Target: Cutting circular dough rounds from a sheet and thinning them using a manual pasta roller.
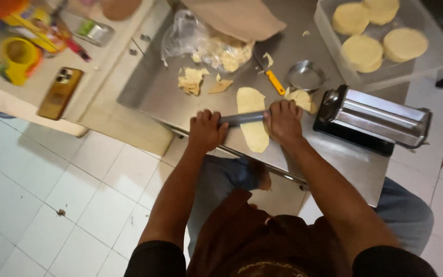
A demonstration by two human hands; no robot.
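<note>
A grey metal rolling pin lies across a long oval sheet of pale dough on the steel worktop. My left hand presses on the pin's left end. My right hand presses on its right end. The dough runs from the table's middle to its near edge, under the pin.
A metal pasta roller machine stands right of my right hand. Behind are a round cutter ring, a yellow-handled knife, dough scraps, a plastic bag, and a clear tub of dough discs. A phone lies on the left counter.
</note>
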